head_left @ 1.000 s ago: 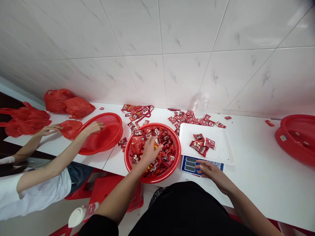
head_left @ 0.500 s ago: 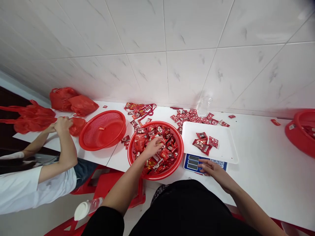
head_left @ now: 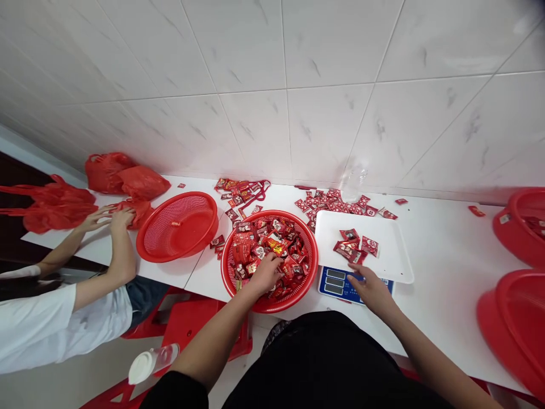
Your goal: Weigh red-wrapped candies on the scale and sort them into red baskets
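Small red packets [head_left: 293, 233] fill a round red basket [head_left: 313, 244]. My left hand [head_left: 266, 275] rests in them near the front of the basket, fingers bent down among the packets; whether it grips one cannot be made out. My right hand [head_left: 369, 287] is over the blue panel of a scale [head_left: 334, 282], its thumb and fingers apart and nothing between them. Its fingertips are close to the near edge of a white tray [head_left: 392, 250]. Several red packets [head_left: 349, 250] lie on that tray.
Loose red packets [head_left: 330, 200] lie behind the tray beside a clear plastic bag [head_left: 354, 183]. Left stands another red basket [head_left: 183, 238]; beyond it a person's hands [head_left: 121, 217] touch red bags [head_left: 142, 182]. Red basins [head_left: 522, 324] stand at the right edge.
My left hand has moved down toward the basket's front. My right hand has shifted right and up toward the tray. Another red basin shows at the lower right. The other person's hands have lowered onto a bag.
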